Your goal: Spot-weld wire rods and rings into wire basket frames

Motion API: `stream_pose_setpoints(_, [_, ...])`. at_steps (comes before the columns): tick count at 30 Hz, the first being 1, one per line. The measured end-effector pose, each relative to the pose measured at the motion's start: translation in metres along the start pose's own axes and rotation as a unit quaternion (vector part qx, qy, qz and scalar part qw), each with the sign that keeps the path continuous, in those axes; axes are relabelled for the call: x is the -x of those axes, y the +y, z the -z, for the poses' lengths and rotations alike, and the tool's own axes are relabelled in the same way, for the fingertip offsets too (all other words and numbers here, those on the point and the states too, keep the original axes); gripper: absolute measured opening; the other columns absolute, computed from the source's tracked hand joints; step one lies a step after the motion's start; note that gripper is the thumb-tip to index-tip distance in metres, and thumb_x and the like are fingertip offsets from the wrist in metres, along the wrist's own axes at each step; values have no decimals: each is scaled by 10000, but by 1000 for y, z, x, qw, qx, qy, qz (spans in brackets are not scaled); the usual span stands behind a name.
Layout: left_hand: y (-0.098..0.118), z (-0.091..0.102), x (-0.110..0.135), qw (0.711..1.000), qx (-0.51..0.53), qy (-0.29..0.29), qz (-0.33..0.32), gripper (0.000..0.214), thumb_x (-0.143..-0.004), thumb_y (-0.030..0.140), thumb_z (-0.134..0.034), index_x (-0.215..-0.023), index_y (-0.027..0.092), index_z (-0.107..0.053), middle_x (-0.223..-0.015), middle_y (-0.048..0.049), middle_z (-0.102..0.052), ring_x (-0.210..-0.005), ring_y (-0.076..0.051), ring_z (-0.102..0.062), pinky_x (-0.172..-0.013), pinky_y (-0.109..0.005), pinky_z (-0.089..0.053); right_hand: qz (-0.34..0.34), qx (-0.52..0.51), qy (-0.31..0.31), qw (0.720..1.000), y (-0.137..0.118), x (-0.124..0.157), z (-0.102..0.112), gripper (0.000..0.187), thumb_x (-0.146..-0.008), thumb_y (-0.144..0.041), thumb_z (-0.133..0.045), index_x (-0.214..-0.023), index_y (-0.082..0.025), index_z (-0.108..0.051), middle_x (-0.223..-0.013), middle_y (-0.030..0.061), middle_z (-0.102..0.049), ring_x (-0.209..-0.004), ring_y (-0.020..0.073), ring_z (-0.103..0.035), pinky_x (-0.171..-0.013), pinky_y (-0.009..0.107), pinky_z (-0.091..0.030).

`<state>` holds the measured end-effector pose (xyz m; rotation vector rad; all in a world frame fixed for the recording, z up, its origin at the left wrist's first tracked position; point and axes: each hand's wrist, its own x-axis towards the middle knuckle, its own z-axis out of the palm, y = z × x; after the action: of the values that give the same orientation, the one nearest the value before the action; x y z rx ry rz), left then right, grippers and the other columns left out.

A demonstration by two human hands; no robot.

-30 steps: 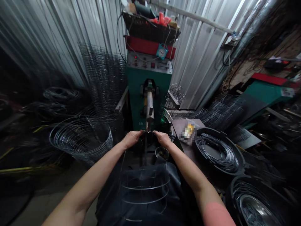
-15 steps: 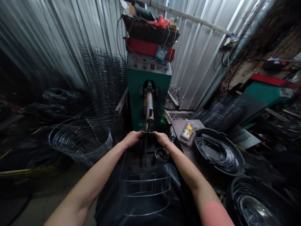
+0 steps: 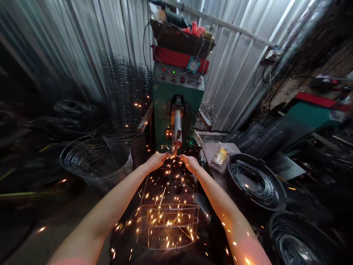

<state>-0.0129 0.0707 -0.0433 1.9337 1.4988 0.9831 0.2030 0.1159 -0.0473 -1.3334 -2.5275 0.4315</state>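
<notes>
A wire frame point(image 3: 168, 205) of bent rods hangs in front of my dark apron, with its upper end at the tip of a spot welder's electrode arm point(image 3: 178, 121). My left hand point(image 3: 159, 161) pinches that upper end on the left of the tip. On the right of it, my right hand point(image 3: 190, 162) has its fingers closed on the same end. Bright sparks point(image 3: 173, 221) spray from the contact point down over the frame and my forearms. The green welder body point(image 3: 161, 92) stands straight ahead. Glare and sparks partly hide the lower electrode.
Stacked wire rings point(image 3: 95, 158) stand at left, with a tall wire stack point(image 3: 121, 84) behind. On the right, a small table point(image 3: 208, 149) carries a blurred yellow packet. Beside it are black round tubs point(image 3: 282, 200) holding wire rings. A basket point(image 3: 179, 38) tops the welder.
Sparks now burst from the electrode tip, and a green light has come on at the welder's panel. Both hands keep their grip; the view has shifted slightly.
</notes>
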Motion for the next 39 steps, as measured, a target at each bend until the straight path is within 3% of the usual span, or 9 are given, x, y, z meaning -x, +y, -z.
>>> stream_pose_setpoints(4, [8,1,1,994,-97,-41,-10,300,-795,178,-435,-993,165,-660,-751,-60,-680,-714,-178,-610,-652,-238,-400,-6,36,12,999,2,3,1,302,-898,-261,-401,-1130,-308,-589,-932,8,-700,-807,167,-645,-656,213,-428])
stream_pose_setpoints(15, [4,5,-2,988,-144,-49,17,333,-809,227,-449,-1088,193,-628,-792,-39,-673,-716,-166,-597,-647,-233,-393,-5,85,36,996,4,-3,-3,295,-883,-275,-408,-1114,-277,-592,-853,40,-698,-713,167,-627,-572,214,-370])
stream_pose_setpoints(21, [8,5,-3,985,-160,-60,36,345,-796,212,-474,-1111,235,-615,-824,-19,-682,-758,-164,-604,-670,-226,-387,-24,-23,54,998,8,-6,-6,279,-873,-320,-416,-1046,-252,-624,-825,35,-694,-742,174,-629,-640,239,-434])
stream_pose_setpoints(26, [22,20,2,980,-180,-48,64,364,-815,313,-479,-1154,248,-594,-990,-56,-681,-918,-217,-606,-750,-266,-402,-12,-113,156,981,9,47,-1,381,-862,-409,-386,-1105,-198,-590,-1034,89,-651,-978,223,-589,-841,354,-455])
stream_pose_setpoints(30, [23,44,54,988,-115,36,101,545,-812,477,-444,-1287,210,-469,-1106,-95,-640,-1035,-256,-564,-838,-326,-399,5,-162,218,962,1,152,-10,416,-841,-483,-404,-1078,-193,-585,-1106,108,-608,-1074,252,-532,-958,430,-385])
stream_pose_setpoints(32, [17,44,104,981,13,99,167,615,-771,545,-465,-1264,178,-475,-1075,-109,-641,-994,-258,-578,-827,-346,-416,-68,-208,181,959,-3,204,-26,404,-808,-516,-452,-1001,-195,-604,-1044,108,-628,-1033,261,-555,-931,416,-410])
stream_pose_setpoints(35, [9,20,189,912,231,120,318,683,-706,604,-516,-1223,159,-472,-1037,-128,-637,-929,-266,-596,-739,-368,-454,-196,-313,39,929,-12,254,-56,509,-735,-592,-509,-1021,-184,-613,-1059,114,-643,-1036,271,-570,-920,381,-434])
stream_pose_setpoints(37, [11,-6,235,860,347,97,361,635,-671,616,-556,-1136,185,-526,-1092,-132,-619,-1019,-276,-562,-769,-369,-450,-238,-377,-39,894,-18,267,-71,623,-674,-639,-541,-1099,-189,-606,-1170,108,-608,-1130,272,-524,-967,357,-408])
stream_pose_setpoints(39, [20,-30,262,818,409,151,375,658,-599,601,-635,-1131,229,-526,-1111,-111,-615,-1081,-281,-525,-812,-372,-435,-254,-427,-79,864,-24,269,-79,702,-639,-667,-553,-1162,-201,-589,-1274,92,-544,-1222,262,-448,-1023,343,-354])
